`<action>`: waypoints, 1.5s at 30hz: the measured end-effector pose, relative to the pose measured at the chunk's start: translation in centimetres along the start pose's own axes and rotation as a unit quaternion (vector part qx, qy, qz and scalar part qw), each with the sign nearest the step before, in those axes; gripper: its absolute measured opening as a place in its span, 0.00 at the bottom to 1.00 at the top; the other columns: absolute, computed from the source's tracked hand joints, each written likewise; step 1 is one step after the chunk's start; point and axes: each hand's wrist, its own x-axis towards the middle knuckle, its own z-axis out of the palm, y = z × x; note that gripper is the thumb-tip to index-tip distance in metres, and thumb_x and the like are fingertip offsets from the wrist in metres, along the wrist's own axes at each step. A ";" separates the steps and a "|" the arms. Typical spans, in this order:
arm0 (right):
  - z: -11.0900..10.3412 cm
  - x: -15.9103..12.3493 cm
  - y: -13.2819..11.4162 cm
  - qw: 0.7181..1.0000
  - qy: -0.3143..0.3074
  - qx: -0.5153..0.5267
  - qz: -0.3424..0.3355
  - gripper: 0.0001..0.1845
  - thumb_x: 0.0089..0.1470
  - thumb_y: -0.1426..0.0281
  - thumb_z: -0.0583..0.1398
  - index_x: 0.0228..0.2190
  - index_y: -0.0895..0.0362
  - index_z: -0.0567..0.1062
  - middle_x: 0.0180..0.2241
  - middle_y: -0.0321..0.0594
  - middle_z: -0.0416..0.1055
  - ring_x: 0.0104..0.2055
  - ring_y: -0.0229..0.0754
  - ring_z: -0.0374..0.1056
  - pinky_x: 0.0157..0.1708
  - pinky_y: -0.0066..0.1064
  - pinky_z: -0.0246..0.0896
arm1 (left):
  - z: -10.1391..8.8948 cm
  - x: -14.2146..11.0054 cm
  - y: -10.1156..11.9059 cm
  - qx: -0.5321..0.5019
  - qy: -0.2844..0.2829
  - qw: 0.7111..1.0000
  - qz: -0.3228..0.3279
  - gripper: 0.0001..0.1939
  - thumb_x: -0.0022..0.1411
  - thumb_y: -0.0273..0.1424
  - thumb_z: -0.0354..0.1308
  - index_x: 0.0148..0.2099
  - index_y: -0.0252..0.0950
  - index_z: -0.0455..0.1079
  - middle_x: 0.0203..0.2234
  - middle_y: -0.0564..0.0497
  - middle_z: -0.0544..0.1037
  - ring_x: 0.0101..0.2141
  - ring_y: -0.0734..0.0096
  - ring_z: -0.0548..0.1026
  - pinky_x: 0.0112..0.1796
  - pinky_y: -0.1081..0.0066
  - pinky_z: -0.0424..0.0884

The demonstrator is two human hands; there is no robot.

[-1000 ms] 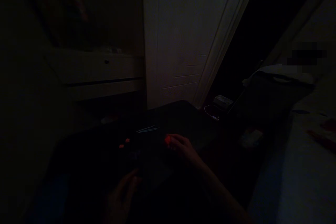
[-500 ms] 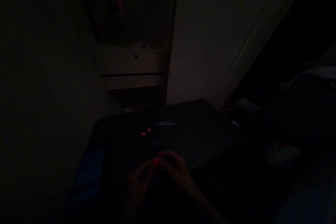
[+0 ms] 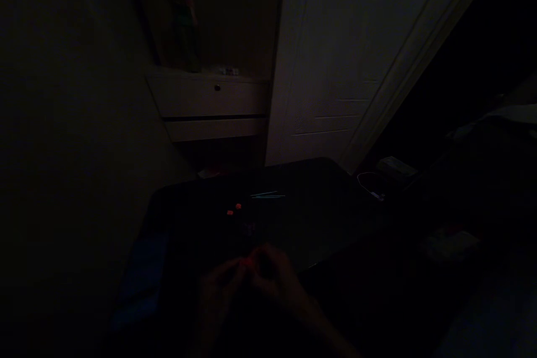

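Between the left hand (image 3: 220,288) and the right hand (image 3: 274,277) is a small red block (image 3: 249,262). It is at the near side of the dark counter (image 3: 319,201). The fingers of both hands pinch it, with their tips close together. It is too dark to see the shape of the block well.

Just past the hands, some little dark bits (image 3: 248,229) lie on the counter. I cannot tell what they are. A bit farther off and to the left are two more red blocks, one nearer (image 3: 230,213) and one farther (image 3: 238,206). They sit close to each other but do not touch. Right of them lie a few thin, pale sticks (image 3: 268,196), almost flat across. Left of the hands is a dim blue thing (image 3: 140,279) with a dark stripe.

Behind the counter stands a chest with drawers (image 3: 193,98) and a small round knob (image 3: 217,88). Next to it is a big pale door (image 3: 331,61). Off to the right, past the counter, are a box (image 3: 396,166) and a white cord (image 3: 366,180) that bends.
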 end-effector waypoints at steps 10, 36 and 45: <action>-1.3 0.3 -2.3 0.956 -0.078 -0.208 -0.193 0.10 0.65 0.75 0.59 0.48 0.56 0.73 0.42 0.46 0.75 0.42 0.45 0.72 0.40 0.34 0.70 | 0.7 -0.2 0.0 -0.023 0.056 0.998 0.018 0.20 0.51 0.47 0.68 0.36 0.36 0.85 0.34 0.42 0.89 0.37 0.49 0.86 0.40 0.59 0.83; -1.5 2.8 0.5 0.926 -0.073 -0.241 -0.281 0.07 0.69 0.69 0.58 0.46 0.57 0.74 0.38 0.47 0.76 0.39 0.46 0.71 0.38 0.34 0.69 | 0.9 0.2 0.7 0.000 0.011 1.000 0.006 0.25 0.53 0.53 0.65 0.37 0.35 0.84 0.35 0.42 0.89 0.40 0.47 0.85 0.43 0.59 0.81; -2.2 1.6 -1.3 0.958 -0.081 -0.132 -0.241 0.19 0.68 0.70 0.61 0.59 0.53 0.74 0.49 0.48 0.77 0.48 0.45 0.75 0.47 0.36 0.73 | 0.3 0.5 0.1 -0.049 0.030 0.998 -0.001 0.24 0.51 0.50 0.68 0.38 0.34 0.86 0.36 0.42 0.89 0.39 0.48 0.86 0.43 0.58 0.81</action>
